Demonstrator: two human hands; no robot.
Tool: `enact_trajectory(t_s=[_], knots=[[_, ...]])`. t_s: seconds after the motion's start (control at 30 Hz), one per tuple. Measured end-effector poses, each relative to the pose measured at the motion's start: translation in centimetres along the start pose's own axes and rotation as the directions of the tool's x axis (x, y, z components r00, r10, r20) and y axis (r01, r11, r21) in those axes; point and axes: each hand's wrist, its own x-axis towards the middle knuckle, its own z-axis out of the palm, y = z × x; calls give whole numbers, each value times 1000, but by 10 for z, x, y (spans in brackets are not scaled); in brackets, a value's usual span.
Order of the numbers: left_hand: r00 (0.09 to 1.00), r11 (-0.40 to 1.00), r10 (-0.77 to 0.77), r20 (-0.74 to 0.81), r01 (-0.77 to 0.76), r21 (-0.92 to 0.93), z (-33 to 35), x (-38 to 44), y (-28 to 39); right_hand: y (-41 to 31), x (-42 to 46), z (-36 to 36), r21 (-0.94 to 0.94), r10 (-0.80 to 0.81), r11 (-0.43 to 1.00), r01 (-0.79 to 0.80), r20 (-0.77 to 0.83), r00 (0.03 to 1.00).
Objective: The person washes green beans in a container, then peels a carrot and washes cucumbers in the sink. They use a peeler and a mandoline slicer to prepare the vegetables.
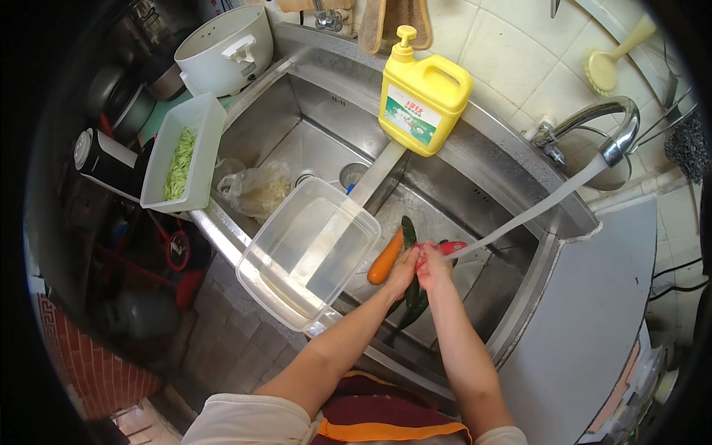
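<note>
My left hand (406, 270) is closed around a dark green cucumber (409, 227), whose upper end points away from me. Pressed close beside it, my right hand (435, 269) grips a red-handled tool (456, 247), probably a peeler; the fingers hide its working end. A stream of water (534, 207) from the faucet (614, 146) falls at my right hand. An orange carrot (386, 261) lies left of my hands in the right sink basin (509, 289). More dark green cucumbers (413, 316) rest below my hands, partly covered by my wrists.
A clear plastic container (311, 253) straddles the front rim and divider. A yellow detergent jug (425, 100) stands behind. At left are a tub of green shreds (181, 167), a white cooker (228, 53) and a plastic bag (258, 189). A grey counter (578, 311) borders the right.
</note>
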Motion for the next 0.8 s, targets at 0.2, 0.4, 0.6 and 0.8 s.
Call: enact_trajectory(t_s=[0.2,0.4,0.6,0.8], knots=[[993,993,117,1,-117,-21,9,-16,30,2,23,11,141,60,989,-54,-36,998],[985,970,164,-63,-149,193,6,-4,14,6,-2,10,198,-51,979,55,-25,998],[990,989,-110,-83,118,89,4,-5,4,-30,-43,10,-173,192,967,-190,-1,981],[974,983,-162,159,173,-63,17,8,19,-70,-70,6,-287,-88,955,78,-24,996]])
